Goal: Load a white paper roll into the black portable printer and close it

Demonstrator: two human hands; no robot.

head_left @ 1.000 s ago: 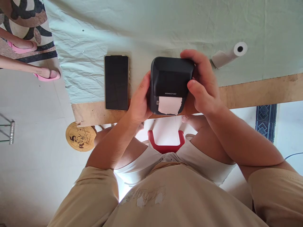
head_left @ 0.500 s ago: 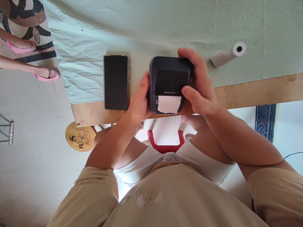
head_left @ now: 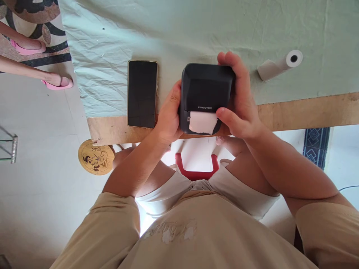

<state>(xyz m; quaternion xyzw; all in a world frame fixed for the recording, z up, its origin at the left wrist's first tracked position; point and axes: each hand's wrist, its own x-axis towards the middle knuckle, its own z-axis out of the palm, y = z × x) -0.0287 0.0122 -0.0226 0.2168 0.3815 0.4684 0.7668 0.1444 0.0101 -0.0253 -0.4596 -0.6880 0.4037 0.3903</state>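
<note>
A black label printer point(head_left: 207, 87) marked NIIMBOT is held between my two hands above the front edge of the table. A strip of white paper point(head_left: 203, 122) with a torn lower edge sticks out of its slot. My left hand point(head_left: 169, 114) grips the printer's left side, its fingers partly hidden beneath. On the other side, my right hand point(head_left: 241, 99) wraps round the right edge, with the thumb on the front near the paper's upper right corner and the fingertips at the far right corner. The printer's lid looks closed.
Left of the printer lies a dark-screened phone point(head_left: 142, 94). A partly unrolled white paper roll point(head_left: 280, 65) rests on the green cloth point(head_left: 174, 30) to the right. Below the table are a round wooden stool point(head_left: 97, 157) and another person's feet in pink sandals point(head_left: 57, 82).
The whole scene has shifted slightly in view, mostly to the right. Both hands keep their hold on the printer, which appears tilted slightly differently.
</note>
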